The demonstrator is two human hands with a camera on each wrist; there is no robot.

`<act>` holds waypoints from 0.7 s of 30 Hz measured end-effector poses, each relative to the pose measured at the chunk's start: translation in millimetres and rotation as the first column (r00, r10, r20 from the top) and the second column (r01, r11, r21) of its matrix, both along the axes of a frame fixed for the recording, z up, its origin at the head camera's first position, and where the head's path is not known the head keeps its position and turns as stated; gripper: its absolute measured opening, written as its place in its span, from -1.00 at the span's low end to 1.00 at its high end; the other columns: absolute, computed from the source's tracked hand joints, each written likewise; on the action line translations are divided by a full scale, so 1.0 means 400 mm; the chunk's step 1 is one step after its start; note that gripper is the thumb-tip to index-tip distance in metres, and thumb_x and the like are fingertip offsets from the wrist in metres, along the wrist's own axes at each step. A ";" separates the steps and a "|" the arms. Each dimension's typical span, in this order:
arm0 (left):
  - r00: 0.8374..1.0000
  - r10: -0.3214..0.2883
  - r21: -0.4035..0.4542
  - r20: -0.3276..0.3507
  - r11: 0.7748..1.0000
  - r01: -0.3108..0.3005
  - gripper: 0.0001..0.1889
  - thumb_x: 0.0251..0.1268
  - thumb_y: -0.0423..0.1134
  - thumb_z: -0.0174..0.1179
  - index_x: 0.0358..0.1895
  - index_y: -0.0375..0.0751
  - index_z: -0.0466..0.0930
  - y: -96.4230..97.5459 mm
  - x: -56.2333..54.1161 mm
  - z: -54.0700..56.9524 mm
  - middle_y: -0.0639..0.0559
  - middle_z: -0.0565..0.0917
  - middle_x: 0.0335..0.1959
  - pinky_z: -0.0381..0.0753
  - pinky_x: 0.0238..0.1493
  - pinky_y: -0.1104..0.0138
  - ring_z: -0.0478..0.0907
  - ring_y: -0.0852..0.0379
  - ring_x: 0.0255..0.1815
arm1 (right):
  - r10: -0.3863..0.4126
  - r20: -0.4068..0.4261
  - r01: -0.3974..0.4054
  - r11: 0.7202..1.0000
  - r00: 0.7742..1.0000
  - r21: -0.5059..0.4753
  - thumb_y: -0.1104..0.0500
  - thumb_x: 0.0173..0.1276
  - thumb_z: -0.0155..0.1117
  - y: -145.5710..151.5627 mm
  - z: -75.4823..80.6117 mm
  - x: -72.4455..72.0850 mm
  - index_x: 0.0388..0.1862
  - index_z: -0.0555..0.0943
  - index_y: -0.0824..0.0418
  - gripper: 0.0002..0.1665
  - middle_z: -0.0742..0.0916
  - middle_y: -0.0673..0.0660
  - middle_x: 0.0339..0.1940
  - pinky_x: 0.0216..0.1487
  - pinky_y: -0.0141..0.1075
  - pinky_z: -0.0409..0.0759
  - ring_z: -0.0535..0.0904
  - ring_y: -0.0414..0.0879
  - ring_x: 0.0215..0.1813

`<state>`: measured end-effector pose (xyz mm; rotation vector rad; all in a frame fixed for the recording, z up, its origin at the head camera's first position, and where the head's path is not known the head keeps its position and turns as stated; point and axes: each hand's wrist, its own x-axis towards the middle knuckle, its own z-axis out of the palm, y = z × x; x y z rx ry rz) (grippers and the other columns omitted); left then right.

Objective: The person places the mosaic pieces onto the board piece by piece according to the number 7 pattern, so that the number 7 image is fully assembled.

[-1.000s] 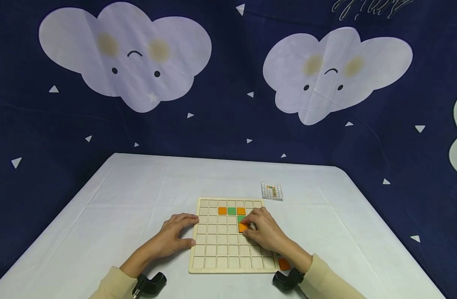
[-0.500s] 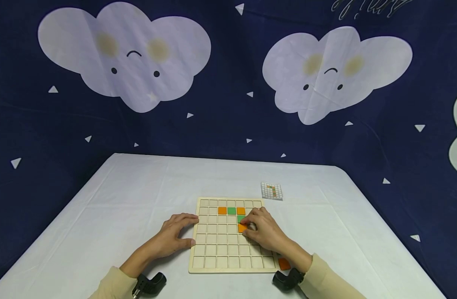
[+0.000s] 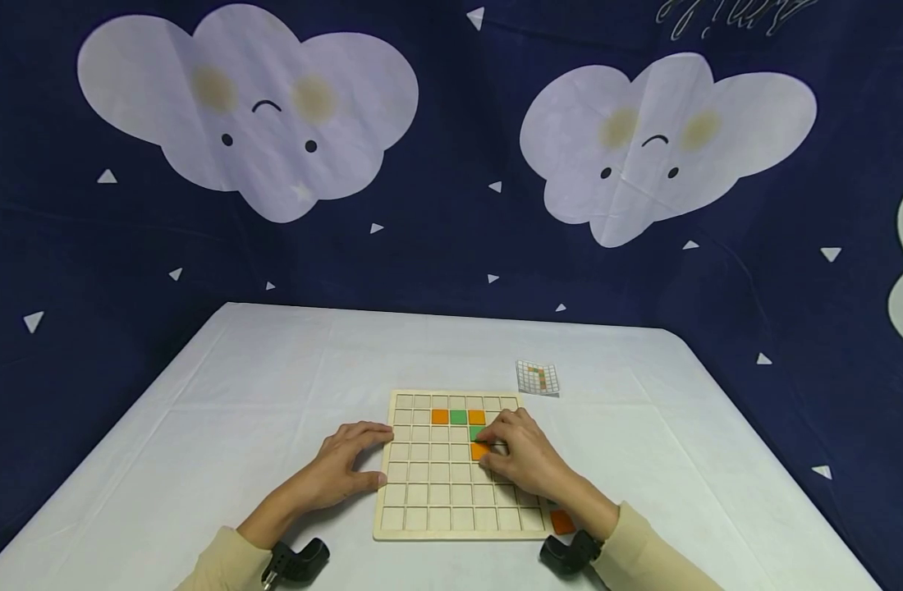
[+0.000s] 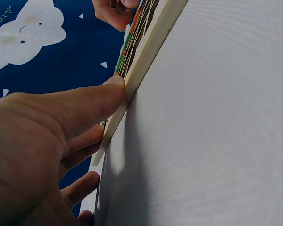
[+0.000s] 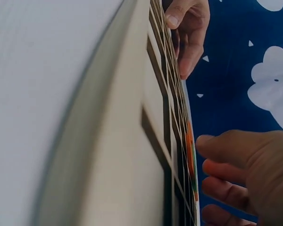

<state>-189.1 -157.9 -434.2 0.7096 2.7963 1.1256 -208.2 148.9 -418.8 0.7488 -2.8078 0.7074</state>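
Note:
A pale wooden grid board (image 3: pixel 451 535) lies on the white table. My right hand (image 3: pixel 527 453) is over its right half, thumb and index finger pinching an orange tile (image 3: pixel 477 452) at a grid cell. Just behind that tile sits a green tile (image 3: pixel 475 432), partly covered by the index finger. The row beyond holds an orange tile (image 3: pixel 440 417), a green tile (image 3: pixel 458 417) and another orange tile (image 3: pixel 477 417). My left hand (image 3: pixel 339 465) rests against the board's left edge; in the left wrist view its thumb (image 4: pixel 99 99) touches the wooden rim.
A small printed card (image 3: pixel 538 378) with a coloured grid pattern lies behind the board's right corner. One loose orange-red tile (image 3: pixel 561 522) is by the front right corner, under the right forearm. A dark blue cloth (image 3: pixel 451 246) with clouds hangs behind the table.
The orange tile under my right fingers has shifted very slightly within its cell. Both hands and the board otherwise stay in place.

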 end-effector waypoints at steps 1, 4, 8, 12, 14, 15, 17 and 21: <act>1.000 0.000 -0.001 -0.001 1.000 0.000 -0.41 0.06 -0.12 0.35 0.21 -0.16 0.46 0.000 0.000 0.000 -0.02 0.43 0.29 0.08 0.24 -0.18 0.23 -0.17 0.35 | -0.003 -0.002 0.003 1.000 1.000 -0.006 0.11 0.06 0.44 0.001 0.002 0.001 -0.19 0.71 0.05 -0.72 0.60 -0.12 -0.27 -0.18 -0.34 0.32 0.30 -0.26 -0.22; 1.000 -0.001 0.000 0.002 1.000 0.001 -0.41 0.06 -0.13 0.35 0.22 -0.17 0.46 0.001 0.000 0.000 -0.02 0.42 0.30 0.08 0.25 -0.18 0.22 -0.17 0.36 | -0.012 -0.009 0.012 1.000 1.000 -0.021 0.13 0.06 0.43 0.007 0.009 0.002 -0.19 0.71 0.07 -0.72 0.60 -0.10 -0.29 -0.20 -0.37 0.33 0.30 -0.26 -0.23; 1.000 0.002 0.002 0.010 1.000 -0.002 -0.41 0.06 -0.13 0.35 0.22 -0.16 0.46 0.002 0.000 0.000 -0.01 0.42 0.30 0.07 0.26 -0.19 0.22 -0.16 0.36 | -0.031 -0.012 0.030 0.999 0.999 -0.029 0.11 0.08 0.42 0.020 0.018 0.008 -0.17 0.70 0.08 -0.71 0.60 -0.10 -0.28 -0.19 -0.36 0.35 0.31 -0.26 -0.21; 1.000 0.009 -0.001 0.008 1.000 -0.009 -0.41 0.05 -0.13 0.35 0.21 -0.16 0.47 0.003 -0.001 -0.001 -0.01 0.42 0.30 0.07 0.26 -0.19 0.24 -0.15 0.35 | -0.053 -0.006 0.052 0.998 0.999 -0.024 0.11 0.08 0.43 0.036 0.025 0.017 -0.17 0.70 0.08 -0.71 0.59 -0.13 -0.26 -0.21 -0.37 0.34 0.30 -0.26 -0.21; 1.000 0.011 0.000 0.005 1.000 -0.011 -0.42 0.05 -0.14 0.35 0.21 -0.16 0.47 0.003 0.000 -0.001 -0.01 0.43 0.29 0.07 0.26 -0.18 0.24 -0.15 0.35 | -0.063 -0.010 0.063 0.998 0.998 -0.017 0.11 0.07 0.44 0.045 0.027 0.021 -0.17 0.70 0.08 -0.71 0.60 -0.12 -0.26 -0.22 -0.37 0.32 0.29 -0.26 -0.23; 1.000 0.012 0.000 0.004 1.000 -0.012 -0.42 0.05 -0.14 0.35 0.20 -0.16 0.47 0.003 0.000 -0.002 -0.01 0.43 0.29 0.08 0.26 -0.18 0.23 -0.15 0.35 | -0.067 -0.011 0.067 0.998 0.998 -0.018 0.12 0.07 0.44 0.049 0.028 0.023 -0.17 0.70 0.09 -0.71 0.60 -0.11 -0.27 -0.22 -0.37 0.31 0.29 -0.25 -0.23; 1.000 0.014 0.001 0.007 1.000 -0.014 -0.42 0.05 -0.15 0.36 0.20 -0.15 0.47 0.004 0.000 -0.002 -0.01 0.42 0.30 0.07 0.28 -0.18 0.22 -0.15 0.37 | -0.077 -0.014 0.077 0.997 0.997 -0.018 0.12 0.06 0.45 0.059 0.030 0.028 -0.18 0.70 0.08 -0.71 0.61 -0.11 -0.28 -0.22 -0.37 0.30 0.29 -0.26 -0.24; 1.000 0.022 0.004 0.017 1.000 -0.022 -0.42 0.04 -0.15 0.36 0.20 -0.15 0.47 0.005 0.000 -0.002 -0.01 0.42 0.30 0.05 0.30 -0.18 0.21 -0.15 0.38 | -0.087 -0.023 0.086 0.996 0.996 -0.018 0.15 0.06 0.45 0.081 0.031 0.037 -0.19 0.70 0.08 -0.72 0.61 -0.12 -0.28 -0.21 -0.37 0.30 0.29 -0.27 -0.23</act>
